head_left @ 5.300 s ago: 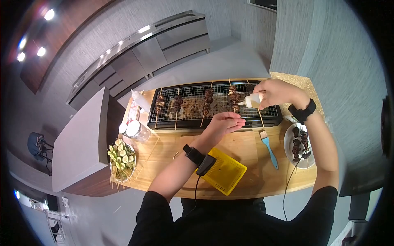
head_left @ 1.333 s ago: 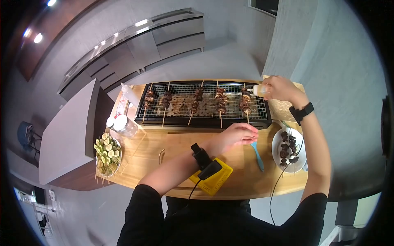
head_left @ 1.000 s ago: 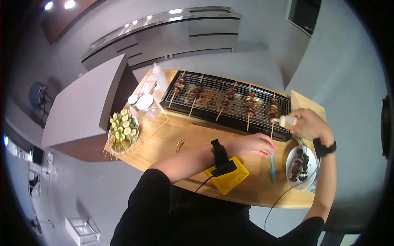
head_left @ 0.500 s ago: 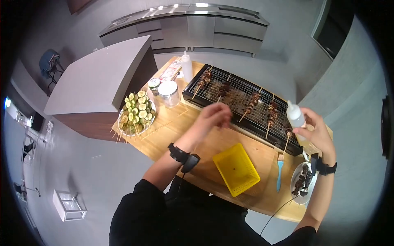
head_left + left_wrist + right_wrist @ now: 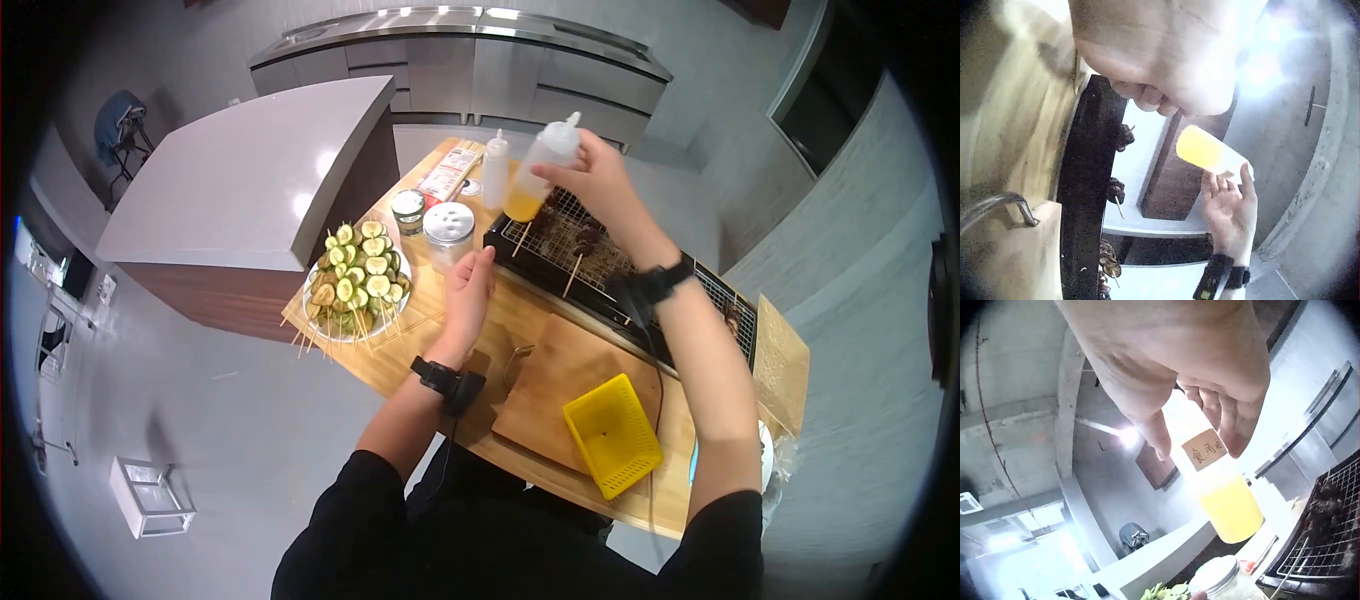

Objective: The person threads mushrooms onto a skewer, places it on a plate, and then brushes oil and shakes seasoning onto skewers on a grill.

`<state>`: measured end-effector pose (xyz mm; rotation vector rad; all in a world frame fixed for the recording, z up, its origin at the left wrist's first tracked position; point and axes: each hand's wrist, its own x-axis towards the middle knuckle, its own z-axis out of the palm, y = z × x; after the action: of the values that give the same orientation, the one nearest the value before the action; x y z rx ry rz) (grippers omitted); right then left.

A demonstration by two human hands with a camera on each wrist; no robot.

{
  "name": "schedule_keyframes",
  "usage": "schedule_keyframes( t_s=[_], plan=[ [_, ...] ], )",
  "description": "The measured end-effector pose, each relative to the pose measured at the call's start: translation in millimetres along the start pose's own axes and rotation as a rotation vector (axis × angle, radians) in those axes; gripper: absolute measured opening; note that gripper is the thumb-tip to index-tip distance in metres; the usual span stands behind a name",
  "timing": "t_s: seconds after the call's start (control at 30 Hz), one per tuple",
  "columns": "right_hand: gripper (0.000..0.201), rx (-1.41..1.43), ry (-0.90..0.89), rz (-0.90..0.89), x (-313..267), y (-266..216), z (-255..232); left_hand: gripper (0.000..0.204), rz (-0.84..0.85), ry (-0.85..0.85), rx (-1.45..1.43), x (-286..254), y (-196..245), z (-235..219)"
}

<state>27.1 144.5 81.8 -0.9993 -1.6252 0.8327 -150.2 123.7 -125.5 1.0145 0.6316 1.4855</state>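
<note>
My right hand (image 5: pixel 605 185) grips a translucent squeeze bottle (image 5: pixel 540 165) by its upper part, nozzle up and tilted, over the left end of the black grill (image 5: pixel 507 247). Yellow liquid (image 5: pixel 1233 509) fills the bottle's lower part, and a brown handwritten label (image 5: pixel 1204 450) is on its side. My left hand (image 5: pixel 467 300) holds nothing, its fingers loosely bent, thumb right beside a clear jar with a silver lid (image 5: pixel 449 222). Another white squeeze bottle (image 5: pixel 495 172) stands upright behind that jar. Dark meat skewers (image 5: pixel 588 238) lie on the grill mesh, partly hidden by my right arm.
A plate (image 5: pixel 402 322) of zucchini skewers (image 5: pixel 358 270) and a small jar (image 5: pixel 409 210) stand at the left. A yellow basket (image 5: pixel 645 465) sits on the wooden cutting board (image 5: pixel 530 400). Behind the bottles lies a printed packet (image 5: pixel 448 175). My right arm mostly covers another plate (image 5: pixel 767 455).
The right hand carried the bottle from the grill's right end to its left end, turning it from nozzle-down to upright. The left hand moved left toward the jar. The head view swung left.
</note>
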Motion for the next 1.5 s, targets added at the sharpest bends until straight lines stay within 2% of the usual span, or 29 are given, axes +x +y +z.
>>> schedule_keyframes(
  t_s=[0.07,0.17,0.3,0.47,0.6,0.77,0.87,0.93,0.97,1.03,1.07,1.1,1.13,1.17,1.2,1.23,1.3,1.33,1.37,1.4,1.47,1.5],
  plan=[
    [0.044,-0.027,0.001,-0.01,27,32,21,0.041,-0.105,0.0,-0.06,-3,-2,0],
    [0.042,-0.106,0.029,0.001,52,64,50,0.036,-0.142,-0.004,-0.024,-7,10,8],
    [0.042,-0.243,0.048,0.056,66,90,72,0.035,-0.051,-0.015,0.069,-6,10,11],
    [0.046,-0.368,0.041,0.144,68,117,88,0.041,-0.078,0.051,-0.033,-2,3,9],
    [0.046,-0.464,0.058,0.153,63,125,93,0.041,-0.069,0.069,-0.109,1,-2,4],
    [0.051,-0.49,0.034,0.094,65,150,92,0.037,-0.092,0.06,-0.045,-3,2,4],
    [0.057,-0.613,-0.005,0.08,53,131,88,0.035,-0.042,0.041,-0.008,2,-6,-3],
    [0.06,-0.638,0.097,-0.043,38,120,85,0.037,-0.043,0.041,-0.008,2,-9,-4],
    [0.061,-0.658,0.156,-0.096,27,114,80,0.039,-0.068,0.045,-0.025,2,-7,-6],
    [0.06,-0.687,0.146,-0.163,2,82,64,0.039,-0.099,0.047,-0.032,-4,9,0],
    [0.053,-0.618,0.116,-0.134,-18,65,56,0.036,-0.106,0.054,-0.075,-3,3,-2],
    [0.046,-0.552,0.094,-0.11,-39,45,45,0.033,-0.078,0.073,-0.084,-9,18,9],
    [0.039,-0.607,0.098,-0.093,-68,19,34,0.034,-0.137,0.045,-0.096,-7,9,1],
    [0.031,-0.662,0.1,-0.073,-99,-8,28,0.036,-0.091,0.016,-0.085,-5,4,1],
    [0.024,-0.663,0.123,-0.046,-134,-29,18,0.037,-0.142,-0.017,-0.036,-5,2,-3],
    [0.023,-0.773,0.195,-0.122,-169,-44,9,0.037,-0.127,-0.001,-0.001,-4,-4,-2],
    [0.018,-0.905,0.296,-0.067,-240,-55,-11,0.037,-0.136,-0.073,0.031,-9,-7,-5],
    [0.017,-0.975,0.335,-0.023,-275,-60,-18,0.037,-0.119,-0.104,0.029,-8,-7,-5],
    [0.018,-0.953,0.404,0.216,-309,-67,-22,0.037,-0.096,-0.129,0.02,-8,-7,-4],
    [0.019,-1.027,0.433,0.258,-340,-62,-31,0.038,-0.099,-0.134,0.013,-8,-6,-4],
    [0.02,-1.187,0.459,0.492,-393,-46,-36,0.038,-0.08,-0.14,0.006,-6,-12,-10],
    [0.02,-1.22,0.467,0.51,-419,-28,-44,0.038,-0.069,-0.14,0.004,-3,-13,-11]
  ],
)
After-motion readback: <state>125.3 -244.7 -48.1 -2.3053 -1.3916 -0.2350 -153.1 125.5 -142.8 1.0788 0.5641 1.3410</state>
